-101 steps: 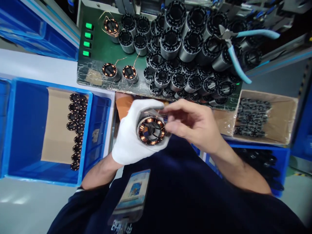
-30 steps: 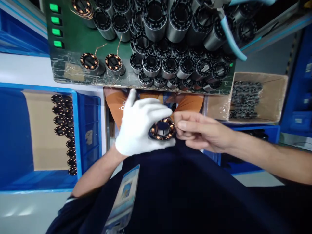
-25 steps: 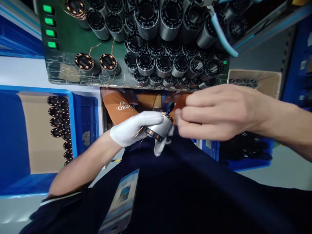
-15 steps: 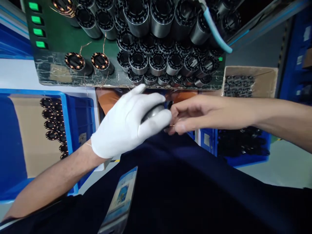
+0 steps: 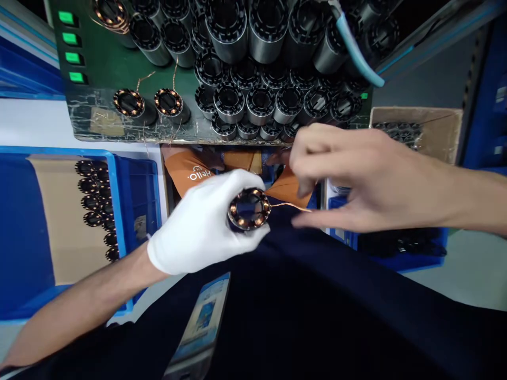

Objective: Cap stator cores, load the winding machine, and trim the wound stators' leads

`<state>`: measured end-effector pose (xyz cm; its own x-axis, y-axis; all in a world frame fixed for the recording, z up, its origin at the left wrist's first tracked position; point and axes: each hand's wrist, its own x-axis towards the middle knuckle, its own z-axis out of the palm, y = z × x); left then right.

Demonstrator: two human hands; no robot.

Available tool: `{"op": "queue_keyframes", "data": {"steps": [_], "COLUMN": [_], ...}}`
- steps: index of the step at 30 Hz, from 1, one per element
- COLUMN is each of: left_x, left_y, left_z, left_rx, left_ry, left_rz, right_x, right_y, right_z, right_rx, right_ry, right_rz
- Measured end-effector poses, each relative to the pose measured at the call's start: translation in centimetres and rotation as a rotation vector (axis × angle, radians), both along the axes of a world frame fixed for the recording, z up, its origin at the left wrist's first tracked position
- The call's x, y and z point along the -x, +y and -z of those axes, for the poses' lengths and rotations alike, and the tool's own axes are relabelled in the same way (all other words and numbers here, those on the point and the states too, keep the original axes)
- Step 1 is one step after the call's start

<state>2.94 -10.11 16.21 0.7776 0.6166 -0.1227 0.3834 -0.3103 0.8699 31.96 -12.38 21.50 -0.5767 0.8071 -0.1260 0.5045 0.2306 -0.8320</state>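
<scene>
My left hand (image 5: 206, 221), in a white glove, is wrapped round a motor stator (image 5: 249, 209) above my lap. The stator's open end with its ring of copper windings faces up towards me. A twisted copper wire lead (image 5: 290, 205) sticks out of it to the right. My right hand (image 5: 368, 177), bare and a little blurred, is beside the lead with thumb and fingers apart, holding nothing. On the green bench, two copper-wound stators (image 5: 168, 102) stand near the edge, left of many bare stators (image 5: 228, 101).
A blue crate (image 5: 119, 211) at the left holds wound stators on cardboard. Right are a cardboard box (image 5: 439, 113) of parts and a blue bin (image 5: 425, 264) of dark parts. A card-like display (image 5: 198, 327) hangs at my chest. A light-blue tube (image 5: 356, 50) hangs over the bench.
My left hand has turned the stator so its wound end shows. My right hand has moved right and up from it, its fingers opening away from the wire lead.
</scene>
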Motion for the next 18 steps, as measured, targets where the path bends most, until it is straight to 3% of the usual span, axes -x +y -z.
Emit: {"op": "queue_keyframes", "data": {"steps": [2, 4, 5, 6, 8, 11, 14, 15, 18], "left_x": [0.1, 0.1, 0.1, 0.1, 0.1, 0.9, 3.5, 4.9, 10.1], "left_y": [0.1, 0.2, 0.3, 0.3, 0.2, -0.1, 0.4, 0.9, 4.3], "left_z": [-0.2, -0.2, -0.2, -0.1, -0.1, -0.4, 0.1, 0.6, 3.6], "left_rx": [-0.376, -0.516, -0.537, -0.549, -0.517, -0.168, 0.087, 0.078, -0.062], "left_ry": [-0.019, -0.039, -0.036, -0.028, 0.006, 0.118, 0.202, 0.205, 0.097], "left_rz": [-0.019, 0.022, 0.029, 0.041, 0.064, 0.121, 0.048, -0.038, -0.441], "right_x": [-0.6, -0.3, 0.1, 0.6, 1.5, 1.7, 0.0, -0.7, -2.0], "right_y": [-0.1, -0.6, -1.0, -1.4, -2.0, -2.8, -3.7, -4.2, -6.2], "right_z": [0.2, 0.9, 1.4, 1.8, 2.5, 3.2, 4.8, 5.7, 9.8], "right_rx": [0.285, 0.668, 0.772, 0.753, 0.457, -0.053, -0.333, -0.345, -0.075], "right_ry": [0.014, 0.110, 0.158, 0.178, 0.140, -0.008, -0.183, -0.233, -0.231], "right_rz": [0.006, -0.048, -0.060, -0.059, -0.018, 0.002, 0.060, 0.121, 0.328]}}
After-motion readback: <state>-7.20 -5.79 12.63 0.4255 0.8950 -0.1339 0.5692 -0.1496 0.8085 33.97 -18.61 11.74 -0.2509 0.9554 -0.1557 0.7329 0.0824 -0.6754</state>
